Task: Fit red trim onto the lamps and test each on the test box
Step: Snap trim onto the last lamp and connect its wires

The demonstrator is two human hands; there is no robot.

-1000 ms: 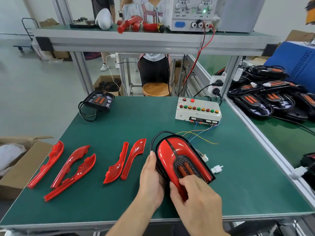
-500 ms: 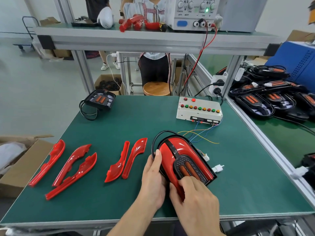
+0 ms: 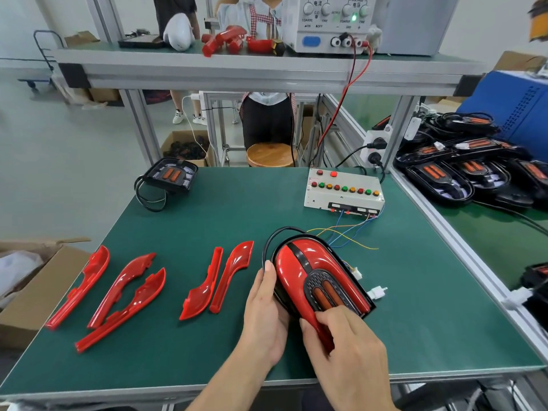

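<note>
The lamp (image 3: 318, 281) (red trim already on) is cradled on the worktop (image 3: 207, 221) by the left hand (image 3: 267, 315); the right hand (image 3: 344, 345) fingers, slid slightly forward, are curled over its near end, so seating seems unfinished.

Worktop (image 3: 207, 221) inventory: five loose red trim pieces (image 3: 218, 280), two lamps (image 3: 318, 277), one test box (image 3: 344, 192).
</note>
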